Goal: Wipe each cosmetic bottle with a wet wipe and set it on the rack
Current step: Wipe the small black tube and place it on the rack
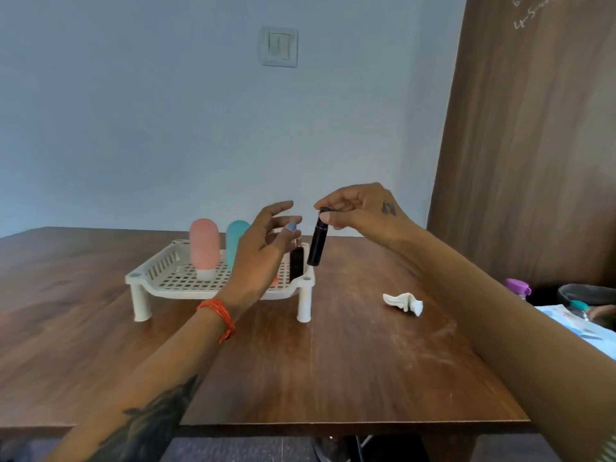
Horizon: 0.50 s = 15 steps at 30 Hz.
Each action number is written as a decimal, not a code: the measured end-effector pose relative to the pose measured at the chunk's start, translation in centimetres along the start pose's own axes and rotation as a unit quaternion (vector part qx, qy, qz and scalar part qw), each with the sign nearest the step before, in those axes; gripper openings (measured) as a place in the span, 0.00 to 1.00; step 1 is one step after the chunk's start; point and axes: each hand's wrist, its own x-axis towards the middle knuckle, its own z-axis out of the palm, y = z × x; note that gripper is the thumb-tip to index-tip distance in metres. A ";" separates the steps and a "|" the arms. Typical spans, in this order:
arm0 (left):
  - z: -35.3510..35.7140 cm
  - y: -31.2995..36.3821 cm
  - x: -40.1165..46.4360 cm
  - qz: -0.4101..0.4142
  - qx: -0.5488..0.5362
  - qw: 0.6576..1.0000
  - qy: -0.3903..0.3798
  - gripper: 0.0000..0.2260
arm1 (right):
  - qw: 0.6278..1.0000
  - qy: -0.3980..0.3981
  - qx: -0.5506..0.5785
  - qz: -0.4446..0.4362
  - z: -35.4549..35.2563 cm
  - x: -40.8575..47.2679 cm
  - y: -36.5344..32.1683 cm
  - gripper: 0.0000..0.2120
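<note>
My right hand (358,210) pinches the top of a slim black bottle (317,243), which hangs upright just above the right edge of the white rack (173,273). My left hand (266,241) hovers open in front of the rack, fingers spread, holding nothing. On the rack stand a pink bottle (204,248), a teal bottle (236,240) partly behind my left hand, and a dark bottle (296,263) at the right end. A crumpled white wet wipe (404,303) lies on the table to the right of the rack.
The wooden table (333,361) ends in a front edge close to me. At the far right lie a blue-and-white packet (580,331), a purple-capped bottle (517,288) and a dark bowl (590,293). A wooden panel stands behind them.
</note>
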 end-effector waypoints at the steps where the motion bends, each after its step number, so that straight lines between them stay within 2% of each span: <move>1: -1.0 0.3 0.1 0.005 0.011 1.000 0.007 0.12 | 1.000 -0.004 0.001 -0.005 0.6 0.5 -0.5 0.09; 10: -11.2 0.7 0.8 0.019 0.125 0.988 0.088 0.12 | 0.997 -0.067 -0.007 -0.047 8.4 5.1 -4.7 0.09; 15: -14.1 -0.3 1.2 0.017 0.174 0.976 0.130 0.10 | 0.994 -0.073 -0.021 -0.080 10.3 7.2 -6.6 0.09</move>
